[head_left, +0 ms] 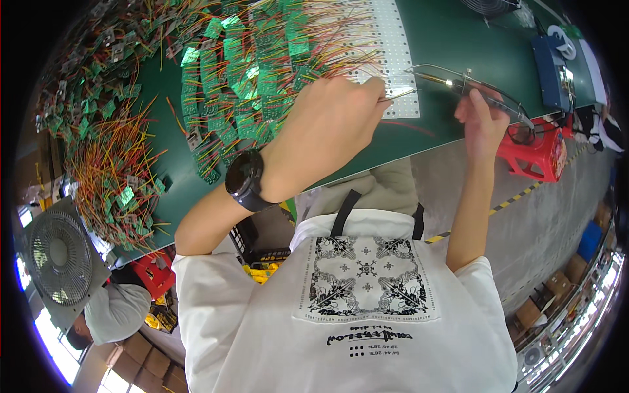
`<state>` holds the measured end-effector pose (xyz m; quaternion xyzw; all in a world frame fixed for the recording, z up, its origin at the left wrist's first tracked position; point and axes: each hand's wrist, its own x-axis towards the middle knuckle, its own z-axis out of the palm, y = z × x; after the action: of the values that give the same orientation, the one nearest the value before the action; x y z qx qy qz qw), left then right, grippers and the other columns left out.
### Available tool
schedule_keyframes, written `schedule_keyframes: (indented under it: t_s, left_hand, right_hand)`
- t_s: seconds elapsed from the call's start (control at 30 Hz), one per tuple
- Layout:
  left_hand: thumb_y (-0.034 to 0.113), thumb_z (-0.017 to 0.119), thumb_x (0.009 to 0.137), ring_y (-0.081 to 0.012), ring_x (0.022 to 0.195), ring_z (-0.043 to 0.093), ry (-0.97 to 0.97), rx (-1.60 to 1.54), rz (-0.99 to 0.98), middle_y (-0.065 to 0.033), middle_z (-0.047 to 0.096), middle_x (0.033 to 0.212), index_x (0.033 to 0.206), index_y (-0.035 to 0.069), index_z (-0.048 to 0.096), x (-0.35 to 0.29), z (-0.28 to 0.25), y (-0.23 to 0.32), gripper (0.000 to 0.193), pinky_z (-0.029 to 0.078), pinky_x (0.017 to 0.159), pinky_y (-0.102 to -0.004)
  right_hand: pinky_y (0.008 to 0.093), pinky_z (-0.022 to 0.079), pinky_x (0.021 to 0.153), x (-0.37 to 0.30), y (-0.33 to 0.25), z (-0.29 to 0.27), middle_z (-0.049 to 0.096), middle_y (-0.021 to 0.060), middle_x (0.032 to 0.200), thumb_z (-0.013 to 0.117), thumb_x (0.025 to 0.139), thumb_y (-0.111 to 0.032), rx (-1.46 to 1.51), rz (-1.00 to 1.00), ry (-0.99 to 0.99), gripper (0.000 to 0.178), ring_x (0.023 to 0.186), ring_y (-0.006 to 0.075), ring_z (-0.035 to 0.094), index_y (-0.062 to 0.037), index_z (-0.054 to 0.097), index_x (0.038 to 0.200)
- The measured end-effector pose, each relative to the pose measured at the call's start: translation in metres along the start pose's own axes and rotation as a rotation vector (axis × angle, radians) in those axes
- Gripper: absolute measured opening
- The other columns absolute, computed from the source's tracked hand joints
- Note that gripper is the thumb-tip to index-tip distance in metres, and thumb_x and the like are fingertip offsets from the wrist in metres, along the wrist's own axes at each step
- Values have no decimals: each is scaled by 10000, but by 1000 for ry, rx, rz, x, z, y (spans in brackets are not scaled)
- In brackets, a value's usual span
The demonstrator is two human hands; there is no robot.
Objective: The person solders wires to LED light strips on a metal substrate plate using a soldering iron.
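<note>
My left hand (334, 124), with a black watch on its wrist, is closed on thin, pointed metal tweezers (398, 95). Their tip reaches over the right edge of a white perforated board (398, 39). My right hand (483, 121) grips a soldering iron (488, 95); a thin curved metal tube runs along it. The iron's tip points left, just above the tweezers' tip and apart from it. Red and yellow wires (350, 49) lie across the white board. They lead to rows of small green circuit boards (239, 72), partly covered by my left hand.
More wired circuit boards (108, 170) are heaped along the table's left side. A blue soldering unit (552, 72) stands at the right on the green table (458, 33). Beyond the table edge are a red stool (537, 154) and a large fan (60, 252). Another person's sleeve (118, 311) shows lower left.
</note>
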<state>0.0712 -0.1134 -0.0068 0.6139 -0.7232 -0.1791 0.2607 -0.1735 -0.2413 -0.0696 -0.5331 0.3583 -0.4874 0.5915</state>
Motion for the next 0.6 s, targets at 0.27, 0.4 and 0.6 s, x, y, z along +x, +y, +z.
schedule_keyframes:
  t_s: [0.27,0.4,0.6]
  left_hand:
    - [88,603,860,-230,546,613,-35,-643,-192,-113,636,652,918,12,660,5,9,4,111,489,545,-307]
    - [110,646,817,-214,567,622,44,-201,-17,-87,662,720,870,45,695,7,8,-7,97,485,535,-302]
    - [150,688,753,-218,583,624,105,-20,145,-66,655,699,829,81,716,-1,33,-27,106,482,519,-316]
  right_hand:
    - [251,417,483,2,-1,2,628,131,713,634,862,-34,-41,11,-17,217,539,168,582,69,590,1048]
    - [258,420,484,3,-2,2,625,132,700,637,859,-35,-49,-16,-21,216,538,175,583,72,591,1040]
    - [265,435,486,2,-1,-1,634,150,706,640,857,-40,-52,3,-88,221,545,193,602,75,588,1039]
